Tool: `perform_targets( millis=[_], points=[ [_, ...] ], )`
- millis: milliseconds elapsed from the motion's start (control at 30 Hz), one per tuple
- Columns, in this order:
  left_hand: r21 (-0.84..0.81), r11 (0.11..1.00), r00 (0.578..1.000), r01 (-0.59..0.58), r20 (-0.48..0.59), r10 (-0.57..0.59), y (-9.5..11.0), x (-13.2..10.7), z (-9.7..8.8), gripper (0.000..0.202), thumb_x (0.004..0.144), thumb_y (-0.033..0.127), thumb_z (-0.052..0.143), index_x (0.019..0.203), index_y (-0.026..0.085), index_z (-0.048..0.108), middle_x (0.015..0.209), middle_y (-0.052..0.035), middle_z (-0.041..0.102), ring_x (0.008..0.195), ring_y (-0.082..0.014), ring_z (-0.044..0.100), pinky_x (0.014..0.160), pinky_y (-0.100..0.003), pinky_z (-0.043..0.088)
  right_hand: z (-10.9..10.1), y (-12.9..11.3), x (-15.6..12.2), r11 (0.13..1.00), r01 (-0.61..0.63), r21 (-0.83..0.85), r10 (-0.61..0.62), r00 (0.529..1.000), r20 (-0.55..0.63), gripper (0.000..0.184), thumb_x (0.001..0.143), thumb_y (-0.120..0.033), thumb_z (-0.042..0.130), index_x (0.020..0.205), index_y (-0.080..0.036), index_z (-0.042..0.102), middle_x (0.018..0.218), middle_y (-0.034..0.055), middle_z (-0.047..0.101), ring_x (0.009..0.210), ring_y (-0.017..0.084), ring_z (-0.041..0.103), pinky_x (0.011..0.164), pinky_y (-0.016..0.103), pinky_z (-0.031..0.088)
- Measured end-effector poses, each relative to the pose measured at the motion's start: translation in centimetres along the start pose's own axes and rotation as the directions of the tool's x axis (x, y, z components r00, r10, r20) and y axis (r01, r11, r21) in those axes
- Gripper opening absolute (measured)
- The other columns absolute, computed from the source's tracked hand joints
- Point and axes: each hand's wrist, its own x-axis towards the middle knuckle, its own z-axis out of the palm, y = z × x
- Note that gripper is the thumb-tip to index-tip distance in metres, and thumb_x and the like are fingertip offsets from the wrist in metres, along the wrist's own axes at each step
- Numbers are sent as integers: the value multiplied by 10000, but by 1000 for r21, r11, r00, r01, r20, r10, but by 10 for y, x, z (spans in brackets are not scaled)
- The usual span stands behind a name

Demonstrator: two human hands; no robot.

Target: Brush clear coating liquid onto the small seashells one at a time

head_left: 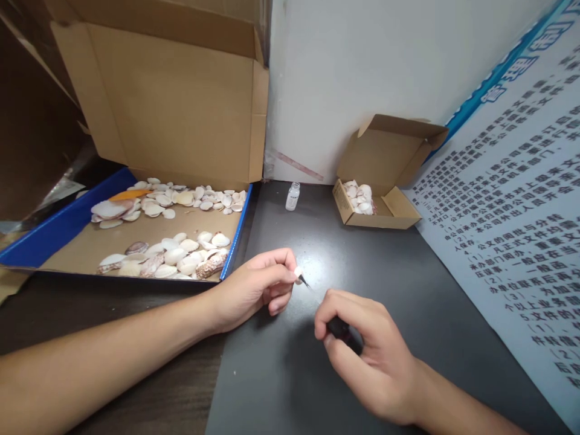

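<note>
Between the thumb and fingers of my left hand point(267, 281) is a small white shell point(298, 273), its edge showing past the fingertips. My right hand point(369, 350) grips the black cap of a brush applicator point(347, 334). The applicator's thin stem reaches to the left, and its dark tip meets or nearly meets the shell. Farther back, an uncapped small clear bottle point(292, 197) with a printed label stands upright on the dark table mat point(267, 374).
At the left lies an open blue-edged cardboard box point(67, 248) with several shells point(174, 257) in two groups. A smaller open cardboard box point(385, 220) at the back right holds white shells point(360, 196). A printed poster point(521, 241) slants along the right side.
</note>
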Motion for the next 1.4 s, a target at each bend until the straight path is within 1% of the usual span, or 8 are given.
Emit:
perform_targets(
  millis=[133, 367, 533, 767, 1000, 1100, 1233, 1400],
  points=[
    [-1, 1000, 1000, 7, -8, -7, 1, 0, 0, 130, 819, 179, 557, 750, 189, 447, 494, 87, 351, 410, -58, 342, 453, -186, 284, 1, 2, 1, 994, -108, -34, 109, 994, 27, 163, 683, -51, 435, 736, -195, 490, 619, -44, 473, 524, 88, 391, 493, 213, 306],
    [4, 1000, 1000, 0, -1, 0, 1, 0, 1, 104, 823, 193, 551, 768, 185, 463, 500, 83, 349, 420, -62, 346, 459, -187, 293, 1, 2, -1, 1000, 20, -12, -19, 999, 26, 169, 684, -47, 437, 753, -190, 495, 667, -33, 479, 565, 89, 414, 534, 219, 323],
    [5, 1000, 1000, 15, -8, -15, 1, 0, 1, 105, 813, 206, 553, 757, 182, 468, 515, 85, 312, 426, -61, 333, 461, -190, 294, 2, 4, 1, 991, -117, -69, 120, 991, 50, 164, 676, -47, 444, 740, -186, 502, 649, -37, 492, 560, 90, 411, 523, 220, 315],
    [-6, 1000, 1000, 17, -16, -17, 2, 1, 1, 113, 801, 209, 553, 746, 187, 457, 516, 80, 311, 428, -67, 335, 462, -194, 288, 1, 2, 0, 997, 69, -32, -68, 997, 27, 171, 681, -39, 442, 753, -184, 496, 669, -30, 490, 587, 91, 427, 554, 221, 330],
    [13, 1000, 1000, 26, -6, -26, 2, 0, 1, 102, 792, 202, 543, 742, 185, 456, 508, 76, 331, 428, -67, 332, 464, -194, 289, 1, 7, 3, 990, -111, -91, 110, 994, -7, 165, 704, -37, 451, 750, -186, 508, 671, -32, 504, 573, 94, 420, 530, 222, 319],
    [16, 1000, 1000, 20, -9, -20, 2, 0, 1, 97, 793, 193, 536, 741, 185, 454, 507, 79, 321, 424, -65, 332, 463, -191, 289, 1, 6, 1, 997, -44, -63, 42, 998, -41, 166, 714, -35, 442, 752, -187, 499, 670, -33, 494, 580, 94, 426, 543, 219, 335],
    [-9, 1000, 1000, 10, -7, -10, 2, 0, 1, 72, 796, 183, 522, 757, 189, 461, 515, 80, 314, 426, -67, 332, 463, -189, 290, 1, 3, 0, 998, 49, -28, -49, 999, 4, 177, 700, -35, 443, 765, -186, 506, 688, -29, 492, 592, 95, 430, 555, 222, 340],
    [3, 1000, 1000, 18, -5, -18, 2, 0, 1, 98, 801, 200, 542, 750, 185, 460, 519, 81, 311, 430, -64, 331, 465, -190, 292, 1, 5, 2, 996, -67, -62, 67, 998, -5, 167, 694, -37, 450, 749, -185, 505, 680, -32, 503, 579, 92, 423, 535, 221, 326]
  ],
)
